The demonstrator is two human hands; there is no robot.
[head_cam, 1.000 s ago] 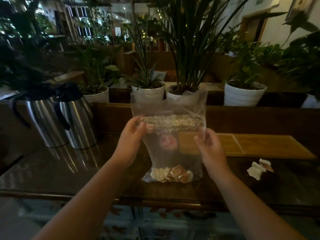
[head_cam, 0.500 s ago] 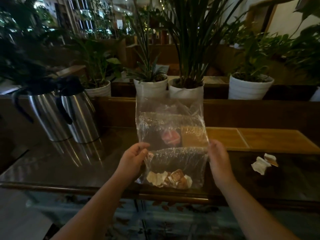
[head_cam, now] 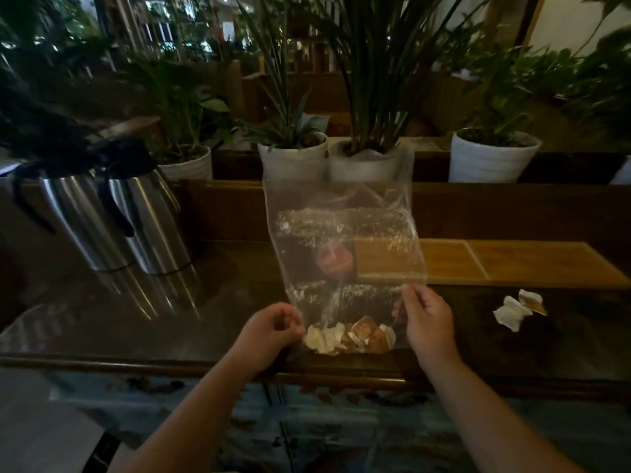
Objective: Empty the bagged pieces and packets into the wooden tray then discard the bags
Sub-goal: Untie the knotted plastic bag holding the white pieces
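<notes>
Now both my hands hold a clear plastic bag [head_cam: 345, 240] upright over the table [head_cam: 218, 302].
My left hand [head_cam: 269, 332] is closed, pinching the bag's lower left edge; my right hand [head_cam: 428, 324] pinches the lower right edge with thumb and fingers. Pale and brown pieces [head_cam: 351, 336] sit at the bag's bottom, between my hands. Wooden tray [head_cam: 526, 264] lies at 2 o'clock behind the bag, crumpled wrappers [head_cam: 515, 308] at 3 o'clock, two steel jugs [head_cam: 112, 220] at 10 o'clock.

Dark table [head_cam: 222, 312]: jugs [head_cam: 112, 216], tray [head_cam: 512, 264], wrappers [head_cam: 515, 310]
</notes>
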